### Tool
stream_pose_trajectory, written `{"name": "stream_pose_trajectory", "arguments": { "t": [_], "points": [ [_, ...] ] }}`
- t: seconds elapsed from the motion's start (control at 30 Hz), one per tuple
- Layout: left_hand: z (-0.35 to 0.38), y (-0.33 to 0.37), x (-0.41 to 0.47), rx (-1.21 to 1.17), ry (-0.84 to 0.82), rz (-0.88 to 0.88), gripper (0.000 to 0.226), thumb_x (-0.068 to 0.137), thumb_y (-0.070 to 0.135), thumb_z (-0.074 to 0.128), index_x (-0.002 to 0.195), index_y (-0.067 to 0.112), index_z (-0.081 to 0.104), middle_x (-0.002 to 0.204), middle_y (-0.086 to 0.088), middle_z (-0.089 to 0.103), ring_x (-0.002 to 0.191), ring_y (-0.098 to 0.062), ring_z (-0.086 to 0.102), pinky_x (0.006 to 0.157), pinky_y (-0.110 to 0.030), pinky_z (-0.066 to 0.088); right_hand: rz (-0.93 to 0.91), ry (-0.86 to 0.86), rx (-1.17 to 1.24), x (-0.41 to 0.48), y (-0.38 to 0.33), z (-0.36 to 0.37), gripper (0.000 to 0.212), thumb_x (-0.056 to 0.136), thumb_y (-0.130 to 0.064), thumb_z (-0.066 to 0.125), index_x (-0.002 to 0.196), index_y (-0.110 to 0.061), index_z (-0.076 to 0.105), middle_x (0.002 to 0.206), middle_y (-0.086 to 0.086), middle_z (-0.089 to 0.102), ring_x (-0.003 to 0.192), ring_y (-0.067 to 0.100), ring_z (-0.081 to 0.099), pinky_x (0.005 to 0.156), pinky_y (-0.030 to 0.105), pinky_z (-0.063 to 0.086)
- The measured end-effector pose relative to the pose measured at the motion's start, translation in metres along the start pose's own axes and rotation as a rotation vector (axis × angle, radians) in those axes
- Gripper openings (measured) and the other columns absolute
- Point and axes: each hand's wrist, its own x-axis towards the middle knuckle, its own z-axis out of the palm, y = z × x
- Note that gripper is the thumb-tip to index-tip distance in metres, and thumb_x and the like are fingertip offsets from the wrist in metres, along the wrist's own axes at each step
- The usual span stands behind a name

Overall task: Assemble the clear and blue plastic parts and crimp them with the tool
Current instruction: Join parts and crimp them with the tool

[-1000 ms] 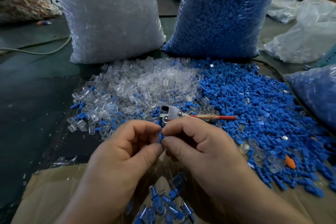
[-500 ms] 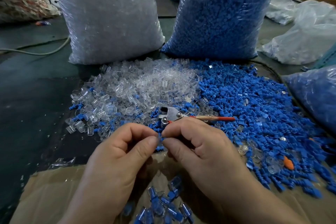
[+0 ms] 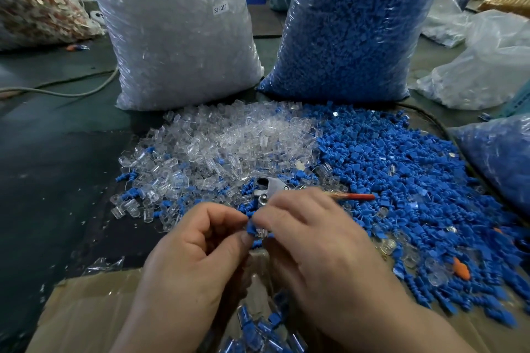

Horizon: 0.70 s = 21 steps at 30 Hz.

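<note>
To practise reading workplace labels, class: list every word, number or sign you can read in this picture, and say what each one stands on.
"SJ 017": on a small white sticker high on the large bag of clear parts. It is too small to tell whether a dot or dash sits between the letters and the digits.
Nothing else in the picture can be read.

The clear parts (image 3: 235,140) were glossy, see-through plastic, while the blue parts (image 3: 401,169) were a duller, opaque plastic. The tool (image 3: 271,185) had a bare, shiny metal head. The big bags (image 3: 172,37) were crinkled, glossy film, and the cardboard box (image 3: 86,295) looked matt and brown.
</note>
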Motion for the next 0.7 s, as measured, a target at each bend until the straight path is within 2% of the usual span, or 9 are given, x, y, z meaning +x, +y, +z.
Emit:
{"name": "stream_pose_trajectory", "arguments": {
  "t": [0.03,0.07,0.1,0.13,0.17,0.3,0.47,0.6,0.7],
  "points": [
    [-0.001,0.000,0.000,-0.015,-0.018,-0.012,0.014,0.077,0.024,0.083,0.083,0.033,0.074,0.067,-0.005,0.071,0.059,-0.021,0.068,0.058,-0.042,0.059,0.069,-0.027,-0.090,0.001,0.005,-0.002,0.037,0.090,-0.041,0.048,0.126,-0.032,0.052,0.125,-0.010,0.053,0.117,0.015,0.048,0.098,0.042,0.049],
    [-0.003,-0.001,0.001,-0.020,-0.036,-0.025,0.019,0.083,0.014,0.077,0.081,0.033,0.073,0.065,-0.007,0.070,0.056,-0.020,0.067,0.054,-0.036,0.059,0.160,-0.083,-0.184,0.003,0.012,-0.004,0.047,0.089,-0.047,0.049,0.135,-0.036,0.041,0.139,-0.010,0.043,0.131,0.018,0.037,0.112,0.048,0.036],
    [-0.005,-0.001,0.001,-0.016,-0.053,-0.046,0.027,0.087,0.006,0.071,0.080,0.033,0.073,0.063,-0.008,0.069,0.053,-0.019,0.066,0.051,-0.029,0.057,0.251,-0.160,-0.260,0.003,0.019,-0.007,0.057,0.089,-0.053,0.048,0.141,-0.040,0.028,0.151,-0.009,0.029,0.141,0.020,0.022,0.119,0.048,0.018],
    [-0.006,0.001,0.001,-0.016,-0.075,-0.065,0.032,0.089,0.002,0.067,0.080,0.032,0.073,0.061,-0.009,0.068,0.051,-0.018,0.064,0.049,-0.024,0.054,0.314,-0.234,-0.321,0.003,0.027,-0.008,0.064,0.089,-0.060,0.045,0.144,-0.040,0.018,0.156,-0.006,0.019,0.145,0.022,0.013,0.120,0.045,0.008],
    [-0.007,0.003,0.000,-0.024,-0.091,-0.086,0.034,0.090,0.000,0.064,0.080,0.031,0.072,0.059,-0.009,0.067,0.050,-0.017,0.063,0.049,-0.022,0.053,0.345,-0.284,-0.366,0.003,0.034,-0.009,0.068,0.089,-0.065,0.042,0.145,-0.040,0.014,0.157,-0.004,0.017,0.145,0.024,0.012,0.120,0.044,0.009],
    [-0.007,0.009,0.000,-0.088,-0.127,-0.141,0.033,0.090,0.000,0.062,0.078,0.029,0.072,0.056,-0.007,0.064,0.048,-0.016,0.059,0.047,-0.022,0.052,0.353,-0.304,-0.432,0.003,0.044,-0.009,0.073,0.086,-0.072,0.037,0.146,-0.038,0.014,0.144,-0.008,0.036,0.131,0.023,0.029,0.111,0.042,0.028],
    [-0.007,0.007,0.001,-0.097,-0.129,-0.139,0.033,0.091,0.000,0.062,0.078,0.029,0.072,0.056,-0.008,0.063,0.047,-0.016,0.058,0.046,-0.021,0.050,0.366,-0.316,-0.435,0.008,0.051,-0.009,0.075,0.082,-0.076,0.040,0.144,-0.038,0.020,0.138,-0.011,0.045,0.130,0.023,0.029,0.108,0.042,0.029],
    [-0.006,0.006,0.003,-0.117,-0.083,-0.131,0.033,0.091,0.001,0.063,0.076,0.029,0.072,0.056,-0.008,0.063,0.046,-0.016,0.058,0.044,-0.021,0.050,0.353,-0.212,-0.429,0.010,0.047,-0.013,0.058,0.084,-0.064,0.045,0.134,-0.037,0.036,0.117,-0.013,0.056,0.111,0.019,0.039,0.096,0.040,0.032],
    [-0.007,0.006,0.004,-0.150,-0.031,-0.102,0.032,0.091,0.003,0.064,0.077,0.030,0.072,0.057,-0.008,0.064,0.045,-0.018,0.057,0.042,-0.021,0.048,0.334,-0.115,-0.350,0.010,0.044,-0.018,0.056,0.085,-0.062,0.042,0.134,-0.037,0.034,0.115,-0.013,0.054,0.102,0.015,0.043,0.091,0.038,0.036]
  ]
}}
